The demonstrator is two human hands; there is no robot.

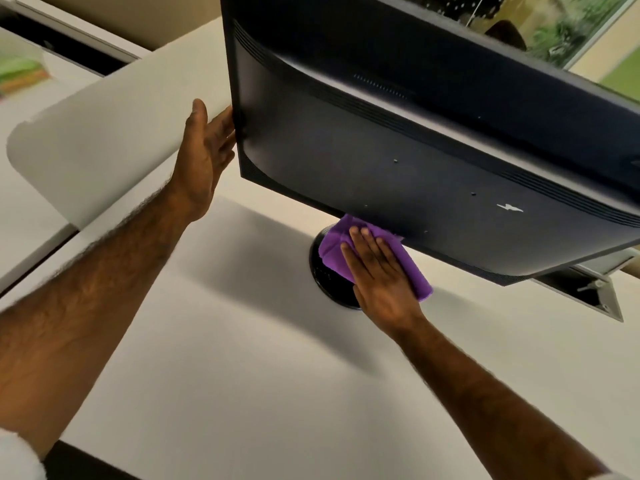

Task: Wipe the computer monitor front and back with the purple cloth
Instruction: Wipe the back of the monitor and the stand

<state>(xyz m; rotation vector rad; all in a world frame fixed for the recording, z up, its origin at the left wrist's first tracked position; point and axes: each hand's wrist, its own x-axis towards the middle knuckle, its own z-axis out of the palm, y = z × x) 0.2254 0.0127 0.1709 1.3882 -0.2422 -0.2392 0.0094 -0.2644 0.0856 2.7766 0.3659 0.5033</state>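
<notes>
Beneath monitor [381, 150] (illegible white mark [509, 207]): purple cloth [332, 251]

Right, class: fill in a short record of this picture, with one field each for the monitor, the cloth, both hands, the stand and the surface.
monitor: black monitor, tilted, its back towards the camera
cloth: purple cloth, bunched over the stand base, just below the monitor's lower edge
right hand: right hand pressed flat on the cloth, fingers straight
left hand: left hand open, touching the monitor's side edge
stand: round black stand base, partly covered by the cloth
surface: white desk
</notes>
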